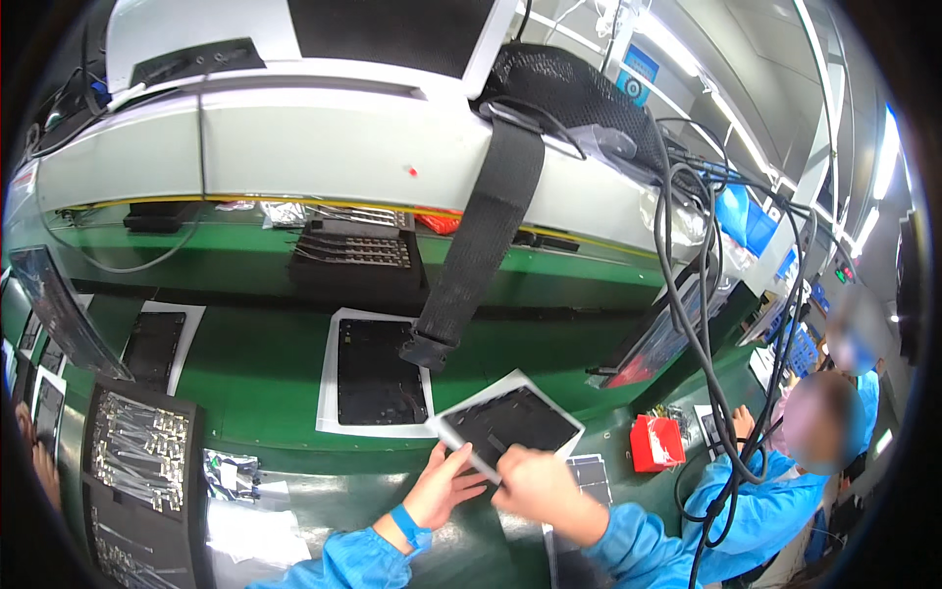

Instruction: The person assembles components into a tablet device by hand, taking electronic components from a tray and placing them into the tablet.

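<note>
A flat black panel (515, 424) on a white sheet lies tilted just ahead of my hands. My left hand (444, 491), with a blue band at its wrist, grips the near left edge, thumb on top and fingers spread beneath. Over the near edge, my right hand (535, 483) is closed, its fingers curled; what it holds, if anything, is hidden. Part of another dark panel (592, 476) shows to the right behind my right hand. Farther off on the left, a similar black panel (378, 371) rests on its own white sheet.
A black tray (137, 447) of metal strips stands left, beside plastic bags (231, 476). Across the green bench hangs a black strap (481, 236). To the right are a red bin (655, 444), dangling cables (677, 285) and a blue-sleeved person (775, 501). Another person's hand (44, 471) shows far left.
</note>
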Demonstrator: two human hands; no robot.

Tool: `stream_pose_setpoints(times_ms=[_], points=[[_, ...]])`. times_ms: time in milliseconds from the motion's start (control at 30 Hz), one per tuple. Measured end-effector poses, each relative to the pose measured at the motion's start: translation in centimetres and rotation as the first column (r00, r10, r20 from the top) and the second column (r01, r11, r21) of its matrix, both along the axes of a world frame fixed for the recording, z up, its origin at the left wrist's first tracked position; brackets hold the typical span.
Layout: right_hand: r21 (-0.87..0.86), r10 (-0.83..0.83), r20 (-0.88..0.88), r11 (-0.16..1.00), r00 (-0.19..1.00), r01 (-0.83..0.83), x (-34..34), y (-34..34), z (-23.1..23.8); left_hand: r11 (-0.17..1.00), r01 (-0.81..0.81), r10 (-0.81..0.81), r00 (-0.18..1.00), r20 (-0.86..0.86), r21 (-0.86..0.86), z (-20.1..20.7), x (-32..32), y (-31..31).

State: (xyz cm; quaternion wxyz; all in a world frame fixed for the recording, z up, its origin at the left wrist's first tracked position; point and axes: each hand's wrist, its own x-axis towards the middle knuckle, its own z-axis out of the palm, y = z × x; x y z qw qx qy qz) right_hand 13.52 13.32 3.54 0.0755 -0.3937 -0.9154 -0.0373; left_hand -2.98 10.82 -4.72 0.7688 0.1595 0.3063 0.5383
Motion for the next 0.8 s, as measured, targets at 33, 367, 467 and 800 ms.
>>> stream_pose_setpoints(times_ms=[33,367,467,800], points=[[-0.05,0.057,0.028,0.997,0.998,-0.056,-0.9,-1.8,0.3,0.995,-0.095,0.095,0.996,-0.005,-0.006,0.8,0.2,-0.7],[-0.225,0.06,-0.348,0.963,0.935,-0.146,4.1,-7.0,1.1,0.972,-0.232,0.228,0.969,-0.094,-0.039,0.9,-4.7,-5.4],[-0.213,0.164,-0.264,0.951,0.951,-0.223,5.2,-7.0,1.2,0.997,-0.034,0.026,0.994,-0.104,-0.074,-0.5,-7.3,-7.1],[-0.096,0.442,-0.21,0.878,0.872,-0.469,4.0,-11.2,-4.4,0.916,0.395,-0.388,0.831,-0.399,-0.068,-3.9,-12.4,-4.1]])
